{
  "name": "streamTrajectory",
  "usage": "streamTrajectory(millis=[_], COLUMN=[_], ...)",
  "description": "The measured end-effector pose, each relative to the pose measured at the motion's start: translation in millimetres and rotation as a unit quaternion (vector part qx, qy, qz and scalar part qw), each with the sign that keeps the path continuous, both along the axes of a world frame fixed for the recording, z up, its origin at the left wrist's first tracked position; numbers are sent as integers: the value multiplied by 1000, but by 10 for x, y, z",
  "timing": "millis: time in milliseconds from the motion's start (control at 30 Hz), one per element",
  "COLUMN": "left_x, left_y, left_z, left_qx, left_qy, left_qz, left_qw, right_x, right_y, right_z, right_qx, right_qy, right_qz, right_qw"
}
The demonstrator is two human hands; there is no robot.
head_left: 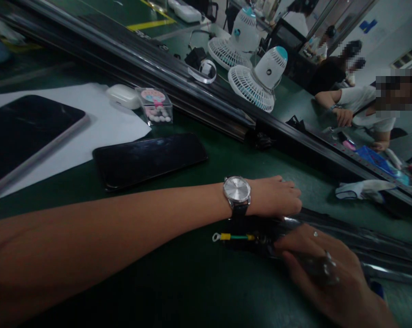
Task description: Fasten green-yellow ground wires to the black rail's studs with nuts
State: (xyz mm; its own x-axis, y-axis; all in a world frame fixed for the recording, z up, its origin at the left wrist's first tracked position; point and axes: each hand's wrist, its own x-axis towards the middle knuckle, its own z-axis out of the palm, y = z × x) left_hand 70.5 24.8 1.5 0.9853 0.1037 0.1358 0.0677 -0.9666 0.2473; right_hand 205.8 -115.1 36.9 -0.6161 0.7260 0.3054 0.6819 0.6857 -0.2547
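My left hand (pixel 276 198), with a silver-faced wristwatch (pixel 237 189) on its wrist, rests with curled fingers at the end of a long black strip or profile (pixel 349 230). What lies under its fingers is hidden. Close beside it, my right hand (pixel 332 269) is closed, thumb and fingers pressed together near the same end. A blurred, translucent piece (pixel 320 269) shows at this hand; its kind is unclear. From the black end between my hands a short green wire (pixel 239 237) sticks out to the left, with a yellow-sleeved ring terminal (pixel 216 237) at its tip.
A black phone (pixel 151 160), a tablet-like device (pixel 28 132) on white paper (pixel 117 120), a white earbud case (pixel 124 96) and a clear candy box (pixel 157 107) lie left. Long dark rails (pixel 178 86) cross behind. Beyond are two fans (pixel 256 77), a glove (pixel 366 189) and a co-worker (pixel 363 105).
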Motion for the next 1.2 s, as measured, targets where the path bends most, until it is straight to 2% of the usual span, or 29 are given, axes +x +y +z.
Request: streamTrajectory(millis=[100, 167, 300, 467, 933, 1000, 1133, 1200], left_x=[0, -3, -8, -11, 4, 1, -15, -16], left_y=[-2, 1, 12, 11, 3, 1, -1, 3], left_z=[-6, 5, 28, 22, -9, -10, 11, 15], left_qx=[5, 3, -2, -10, -8, -5, -10, -19], left_qy=[-3, 1, 16, 15, -16, -9, -5, -12], left_qz=[-2, -1, 2, 4, 8, 9, 6, 7], left_qw=[1000, 1000, 1000, 1000, 1000, 1000, 1000, 1000], right_x=[109, 188, 241, 135, 31, 74, 192, 232], right_y=[6, 0, -23, -23, -7, -20, -45, -63], right_z=[72, 117, 121, 32, 8, 21, 123, 160], right_qx=[-46, -71, -59, -51, -16, -27, -84, -73], right_qy=[-70, -90, -25, 21, 19, -9, -129, -115], right_qz=[56, 70, 22, -17, 2, 21, 78, 66], right_qw=[995, 991, 998, 998, 1000, 999, 985, 989])
